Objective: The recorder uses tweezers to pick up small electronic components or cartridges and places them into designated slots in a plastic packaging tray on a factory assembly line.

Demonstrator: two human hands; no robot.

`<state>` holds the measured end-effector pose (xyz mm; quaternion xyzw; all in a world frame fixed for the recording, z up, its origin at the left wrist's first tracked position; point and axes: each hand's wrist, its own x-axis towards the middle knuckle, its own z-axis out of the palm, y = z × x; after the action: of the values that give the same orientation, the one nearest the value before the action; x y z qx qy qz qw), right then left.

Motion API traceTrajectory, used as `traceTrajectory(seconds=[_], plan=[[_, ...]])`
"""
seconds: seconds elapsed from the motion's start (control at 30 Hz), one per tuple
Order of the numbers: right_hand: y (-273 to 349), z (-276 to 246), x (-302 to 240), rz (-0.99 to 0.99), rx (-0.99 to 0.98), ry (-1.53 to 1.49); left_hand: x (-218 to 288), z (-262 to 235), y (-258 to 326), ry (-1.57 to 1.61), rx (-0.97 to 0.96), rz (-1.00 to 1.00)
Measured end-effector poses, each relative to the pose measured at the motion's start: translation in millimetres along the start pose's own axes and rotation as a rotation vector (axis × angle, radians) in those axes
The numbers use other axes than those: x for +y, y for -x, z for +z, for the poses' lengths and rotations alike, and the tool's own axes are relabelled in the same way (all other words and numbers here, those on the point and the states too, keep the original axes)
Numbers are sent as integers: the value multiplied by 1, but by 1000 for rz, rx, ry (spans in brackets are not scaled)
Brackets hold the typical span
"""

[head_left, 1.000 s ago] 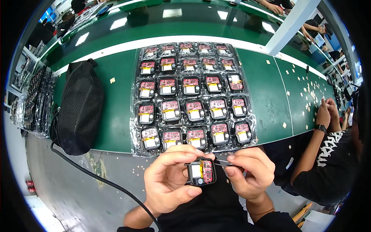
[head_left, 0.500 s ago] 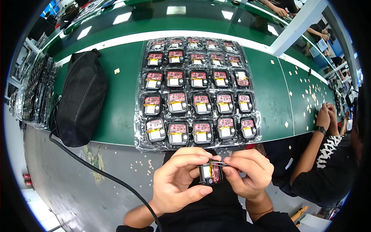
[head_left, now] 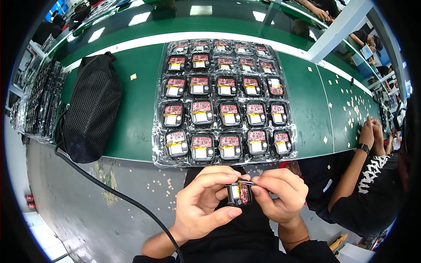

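Observation:
In front of the bench edge, my left hand (head_left: 204, 201) grips a small black device housing (head_left: 239, 194) between thumb and fingers. Inside the housing show a red circuit board, a white battery and a strip of yellow tape. My right hand (head_left: 283, 193) pinches a pair of thin metal tweezers (head_left: 246, 182), whose tips reach the upper edge of the housing beside the yellow tape. The exact contact of the tips is hidden by my left fingers. Just beyond my hands lies a clear plastic tray (head_left: 158, 153) with rows of similar open housings in its pockets.
A black mesh bag (head_left: 94, 109) and a dark cable (head_left: 114, 193) are at the left, near stacked trays (head_left: 39, 103). At right, a co-worker's forearms (head_left: 351, 171) rest near scattered small pale squares (head_left: 351, 109). A grey post (head_left: 340, 33) stands at far right.
The tray and bench appear slightly higher in the picture. Both hands keep their grips; the housing and tweezers have shifted only slightly.

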<state>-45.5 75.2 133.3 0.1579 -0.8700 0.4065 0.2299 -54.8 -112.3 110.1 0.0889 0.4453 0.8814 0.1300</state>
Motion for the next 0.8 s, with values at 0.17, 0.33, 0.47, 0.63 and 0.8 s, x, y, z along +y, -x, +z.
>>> traceTrajectory(seconds=[0.17, 0.33, 0.47, 0.63, 0.8], plan=[[4, 0, 2, -16, 3, 9, -1, -7, -1, 92, -179, 38], [6, 1, 3, -14, -1, 11, -1, -7, 2, 88, -158, 30], [6, 0, 3, -40, 16, 23, 1, -6, 4, 108, -142, -2], [7, 3, 5, -72, 18, 34, 2, -9, 5, 55, -114, -16], [8, 3, 6, -115, 9, 67, 2, -9, 8, 101, -68, -35]])
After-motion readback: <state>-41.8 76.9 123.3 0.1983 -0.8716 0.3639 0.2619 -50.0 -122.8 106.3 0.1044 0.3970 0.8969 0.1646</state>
